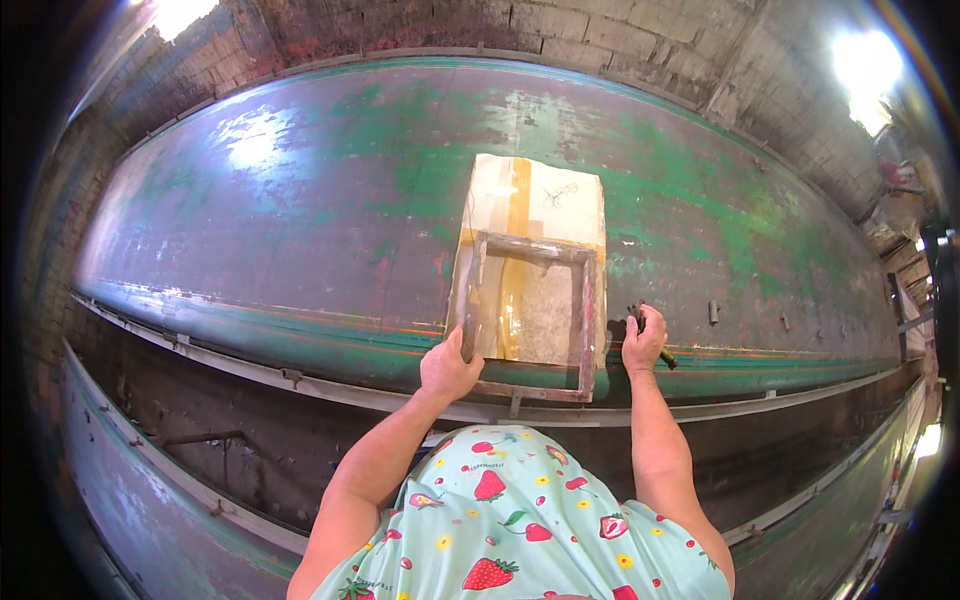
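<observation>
A worn rectangular wooden frame [587, 320] lies partly over a whitish board [575, 190] with brown tape running down it. The frame's near end reaches past the board toward the table's front edge. My left hand [450, 368] is closed around the frame's left side, near its lower corner. To the right of the frame, a little apart from it, my right hand [645, 342] grips a short dark hand tool [669, 357]. Its two ends poke out above and below the fist; the fingers hide its middle, so its exact kind is unclear.
Board and frame rest on a long table [330, 200] with worn green and dark paint. Right of my right hand stands a small grey cylinder [713, 312], with a smaller piece [786, 323] beyond it. A metal rail [330, 385] runs along the near edge. Behind rises a block wall [580, 30].
</observation>
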The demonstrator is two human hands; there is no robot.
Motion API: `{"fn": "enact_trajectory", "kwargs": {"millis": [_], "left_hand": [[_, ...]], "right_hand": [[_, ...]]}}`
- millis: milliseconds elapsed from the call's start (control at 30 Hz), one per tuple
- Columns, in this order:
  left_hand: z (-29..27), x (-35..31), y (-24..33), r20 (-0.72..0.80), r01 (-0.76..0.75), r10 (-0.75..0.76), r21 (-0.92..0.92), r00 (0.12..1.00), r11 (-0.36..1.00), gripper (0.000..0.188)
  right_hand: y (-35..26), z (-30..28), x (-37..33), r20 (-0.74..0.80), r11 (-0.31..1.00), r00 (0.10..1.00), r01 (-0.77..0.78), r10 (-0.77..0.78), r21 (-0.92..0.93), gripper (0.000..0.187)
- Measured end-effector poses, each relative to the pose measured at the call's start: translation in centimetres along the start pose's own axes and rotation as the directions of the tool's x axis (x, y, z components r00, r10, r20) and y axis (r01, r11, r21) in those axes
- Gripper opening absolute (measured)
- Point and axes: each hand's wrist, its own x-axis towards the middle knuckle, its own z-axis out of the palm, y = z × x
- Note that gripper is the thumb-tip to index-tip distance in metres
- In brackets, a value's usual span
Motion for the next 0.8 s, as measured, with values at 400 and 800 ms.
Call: {"fn": "enact_trajectory", "kwargs": {"millis": [400, 800], "left_hand": [[-2.8, 2.9, -0.4, 0.066, -0.038, 0.034, 0.062, 0.997, 0.997, 0.061], [-29.2, 10.8, -27.8, -0.165, -0.001, 0.017, 0.096, 0.986, 0.995, 0.049]], "right_hand": [[-2.0, -2.3, 1.0, -0.011, 0.643, 0.903, -0.297, 0.430, 0.706, 0.025], [-18.2, -3.4, -7.8, 0.087, 0.619, 0.891, -0.377, 0.446, 0.689, 0.023]]}}
